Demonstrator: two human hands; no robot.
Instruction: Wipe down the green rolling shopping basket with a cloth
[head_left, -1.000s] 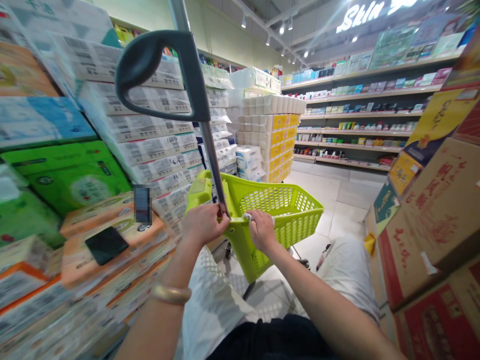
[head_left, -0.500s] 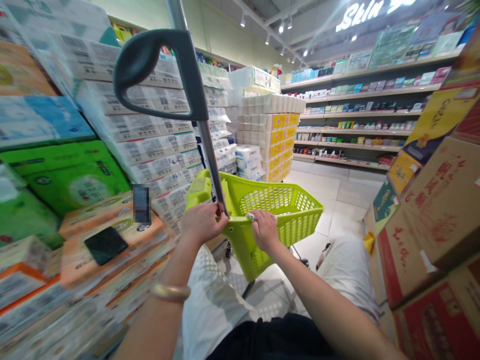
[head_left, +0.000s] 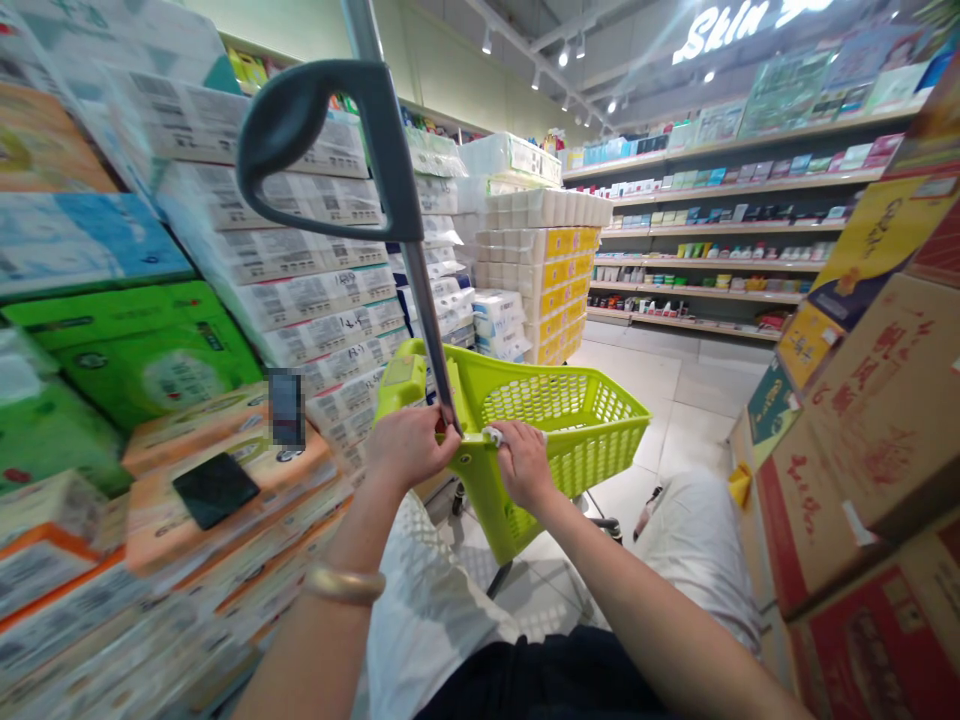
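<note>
A lime-green plastic shopping basket cart (head_left: 480, 505) stands between my knees, its latticed sides showing. From its near corner a metal pole (head_left: 424, 310) rises up to a grey loop handle (head_left: 397, 150). My left hand (head_left: 414, 445) is closed at the foot of the pole, where it meets the rim; part of its grip is hidden. On the rim just to the right, my right hand (head_left: 523, 462) is closed over a crumpled white wipe (head_left: 495, 435), pressed against the green edge. Only bits of the wipe show around the fingers.
Stacked paper packs (head_left: 315, 270) rise on the left. A dark flat object (head_left: 215, 490) lies on an orange pack (head_left: 154, 525) beside a blurred-out item. Cardboard boxes (head_left: 862, 430) crowd the right side. Shelves of small goods (head_left: 712, 215) line the back beyond the tiled floor (head_left: 686, 395).
My right hand and the wipe have slid slightly left along the rim, nearer my left hand. The cart's pole and handle have shifted a little to the right.
</note>
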